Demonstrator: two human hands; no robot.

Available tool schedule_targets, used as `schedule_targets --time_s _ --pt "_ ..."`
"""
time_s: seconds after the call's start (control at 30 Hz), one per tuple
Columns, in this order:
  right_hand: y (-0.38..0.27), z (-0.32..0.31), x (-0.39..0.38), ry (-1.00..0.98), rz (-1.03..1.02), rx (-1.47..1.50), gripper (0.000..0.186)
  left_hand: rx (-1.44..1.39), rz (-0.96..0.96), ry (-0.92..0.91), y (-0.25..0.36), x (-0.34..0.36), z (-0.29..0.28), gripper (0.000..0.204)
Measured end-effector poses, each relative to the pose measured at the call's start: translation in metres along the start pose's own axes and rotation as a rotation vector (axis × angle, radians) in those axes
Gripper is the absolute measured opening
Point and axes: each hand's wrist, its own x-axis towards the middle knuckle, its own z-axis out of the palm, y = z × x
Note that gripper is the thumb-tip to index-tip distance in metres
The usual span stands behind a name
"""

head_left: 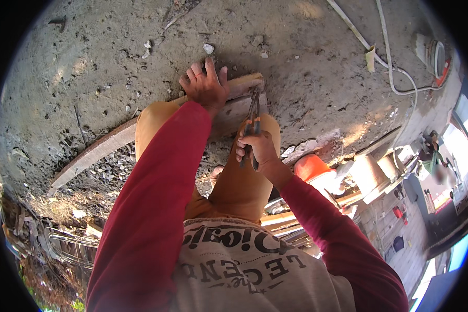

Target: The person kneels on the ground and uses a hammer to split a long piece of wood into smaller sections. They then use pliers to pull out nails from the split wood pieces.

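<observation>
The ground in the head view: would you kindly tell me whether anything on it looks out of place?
Perhaps the pale cord: it loops loosely across the dirt at upper right rather than lying coiled, and a yellowish scrap by it looks like stray litter.

We look down on wooden plank (96,150) slanting across grey dirt ground (317,57). Our left hand (207,88) rests palm down, fingers spread, at plank's far edge. Our right hand (259,148) wraps round pliers (257,124) with orange-and-black handles, tips at plank's right end; contact hard to tell. We wear red sleeves (151,208), tan trousers (234,192). Gravel (117,169) lies beside plank, pale hose (390,52) at upper right, orange-red object (313,167) near right sleeve.
</observation>
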Motion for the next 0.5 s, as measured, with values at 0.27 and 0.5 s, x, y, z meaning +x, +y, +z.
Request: schedule_targets --time_s 0.27,0.5 --pt "0.024 0.022 0.011 0.136 -0.081 0.035 0.014 0.006 0.037 0.023 -0.001 0.0 0.002 0.051" --pt "0.061 0.04 0.045 0.237 -0.234 0.011 0.014 0.049 0.025 -0.057 0.004 0.001 -0.005 0.052"
